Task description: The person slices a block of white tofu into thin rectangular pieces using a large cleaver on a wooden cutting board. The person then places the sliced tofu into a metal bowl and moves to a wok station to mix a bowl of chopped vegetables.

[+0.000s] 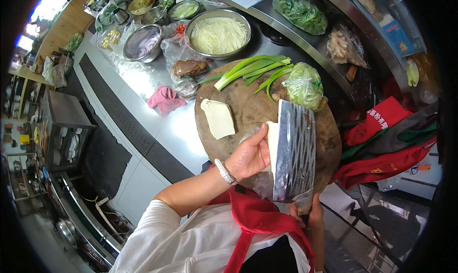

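Above the round chopping board (253, 111), we hold a broad cleaver (295, 149), our right hand (315, 213) wrapped around its handle. Scallions (248, 68) lie across the board's far side. Our half-curled left hand (250, 156) grips a pale slab (273, 139) over the board. We judge the work partway: one pale slice (218, 119) lies board-left, the slab in hand remains.

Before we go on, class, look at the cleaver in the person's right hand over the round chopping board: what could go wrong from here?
The left hand is right beside the cleaver, so a slip might cut it. In this view, the bagged leafy vegetable sits close to the cleaver's far end; a careless swing could nick the bag.
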A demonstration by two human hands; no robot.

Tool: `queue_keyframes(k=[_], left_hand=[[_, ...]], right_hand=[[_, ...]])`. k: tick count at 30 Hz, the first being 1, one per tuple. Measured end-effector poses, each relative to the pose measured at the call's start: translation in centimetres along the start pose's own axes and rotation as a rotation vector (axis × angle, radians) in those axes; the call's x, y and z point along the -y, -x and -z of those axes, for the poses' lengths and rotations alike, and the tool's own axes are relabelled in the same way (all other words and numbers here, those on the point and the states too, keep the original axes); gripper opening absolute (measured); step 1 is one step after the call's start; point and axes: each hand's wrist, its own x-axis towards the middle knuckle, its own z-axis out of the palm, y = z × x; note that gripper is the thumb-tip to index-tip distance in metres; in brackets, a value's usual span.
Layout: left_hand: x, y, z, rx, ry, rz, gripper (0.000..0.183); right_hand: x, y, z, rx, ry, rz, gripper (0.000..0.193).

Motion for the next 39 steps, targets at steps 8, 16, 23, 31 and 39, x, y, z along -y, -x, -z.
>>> queue_keyframes(k=[8,16,23,31,39], left_hand=[[-8.1,3.3,4.7,-0.473,-0.528,-0.414,0.021],[-11.2,3.1,9.8,-0.777,-1.215,-0.602,0.019],[-11.3,2.8,6.5,-0.819,-2.108,-1.098,0.053],[2.1,-6.1,1.0,0.904,-2.479,-0.540,0.032],[2.4,-8.1,3.3,0.847,-2.687,-0.338,0.034]], right_hand=[[-2.9,2.6,3.3,-0.123,-0.218,-0.001,0.084],[-3.9,3.3,4.2,-0.252,-0.230,0.089,0.083],[-3.5,3.3,3.6,-0.576,0.158,0.333,0.070],[-3.7,2.6,3.6,-0.643,0.688,0.123,0.039],[-4.4,2.4,3.7,-0.585,0.734,0.172,0.040]])
